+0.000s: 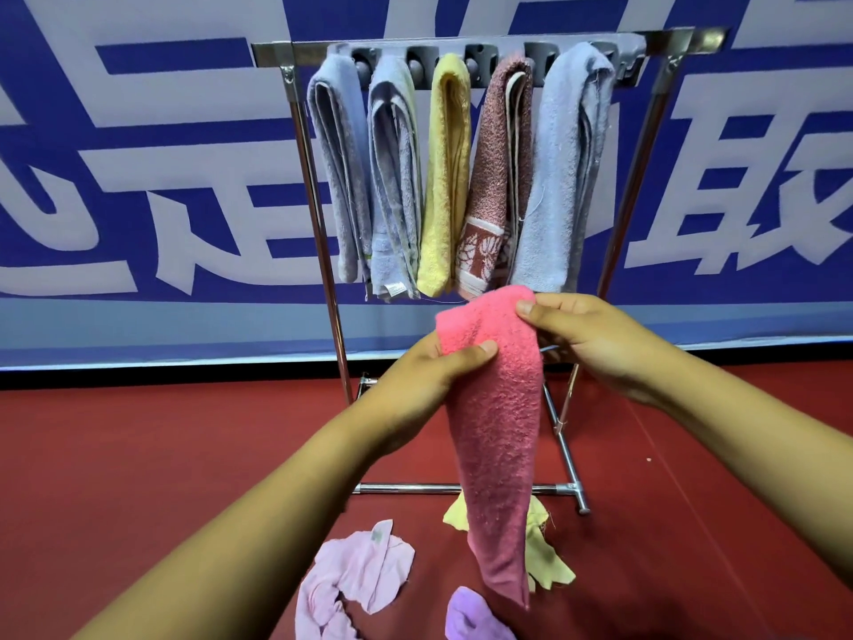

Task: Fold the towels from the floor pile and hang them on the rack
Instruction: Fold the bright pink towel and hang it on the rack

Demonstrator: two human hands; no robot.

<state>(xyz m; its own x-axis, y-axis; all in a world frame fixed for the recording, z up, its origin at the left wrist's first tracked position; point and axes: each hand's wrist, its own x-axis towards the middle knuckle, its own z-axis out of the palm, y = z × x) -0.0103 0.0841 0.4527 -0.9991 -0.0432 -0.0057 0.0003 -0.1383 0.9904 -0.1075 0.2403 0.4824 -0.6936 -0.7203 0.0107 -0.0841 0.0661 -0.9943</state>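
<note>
A pink towel (498, 427) hangs folded lengthwise in front of me, its tip down near the floor pile. My left hand (424, 376) pinches its upper left edge and my right hand (586, 339) grips its top right corner. Behind it stands the metal rack (318, 214). Several folded towels hang from its top bar, among them a blue one (337, 168), a yellow one (445, 177), a reddish-brown patterned one (496, 177) and another blue one (561, 168). On the floor lie a pale pink towel (355, 579), a yellow cloth (547, 556) and a purple towel (471, 616).
The rack's base bars (415, 489) run across the red floor (138, 478) just beyond the pile. A blue banner with large white characters (138, 177) covers the wall behind the rack.
</note>
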